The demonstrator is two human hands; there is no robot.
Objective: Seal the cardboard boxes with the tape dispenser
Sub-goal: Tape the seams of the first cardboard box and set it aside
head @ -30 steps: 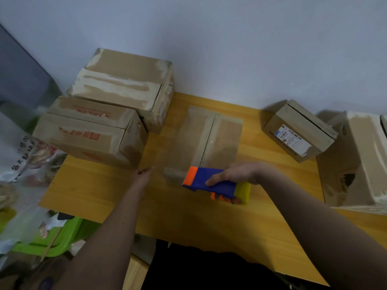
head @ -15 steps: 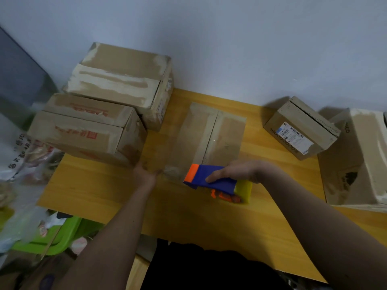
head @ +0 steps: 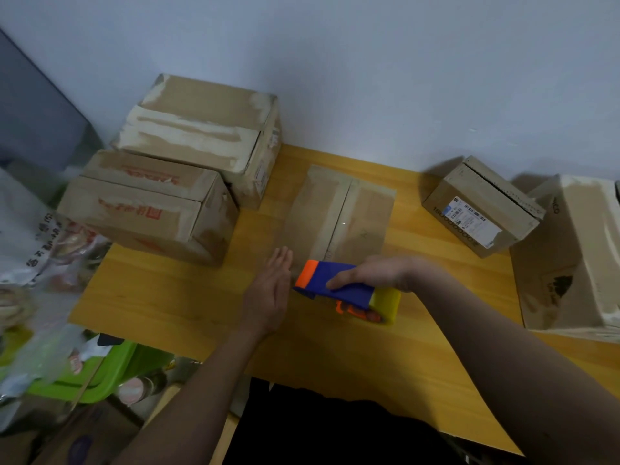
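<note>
Far left, off the table edge: crinkled plastic bags (head: pixel 30 250) and a green plastic basket (head: pixel 100 374) below, blurred, no concern for the work.

On the yellow wooden table (head: pixel 174 307), at its far-left corner, two large brown cardboard boxes: the nearer one with red print (head: pixel 144 206), the farther one streaked with pale tape residue (head: pixel 201 135), touching each other. Bare table near of them, open room for the left arm.

Left hand (head: pixel 271 290) flat, fingers straight and together, palm turned toward the near-left side of the flat brown cardboard box in the middle (head: pixel 342 213); touching or just beside, cannot tell. Bracing it, by the look.

Centre seam of that middle box already under a tape strip running far to near. Blue, orange and yellow plastic tape dispenser (head: pixel 345 290) at the box's near edge, orange nose pointing left, yellow end right and near. Right hand (head: pixel 379 273) curled over the blue body, gripping from above.

Step in hand, as judged: finishing the strip, bringing tape over the near edge. Next move likely to call for a press down the near face, then a tilt to cut the tape; steady bracing needed against sliding.

Right: small brown cardboard box with a white shipping label (head: pixel 483 206), flaps unsealed, well apart from the dispenser. Far right, a tall brown carton with torn pale patches (head: pixel 570 256) at the frame edge. Bare tabletop between, plenty of sweep for the right elbow.
</note>
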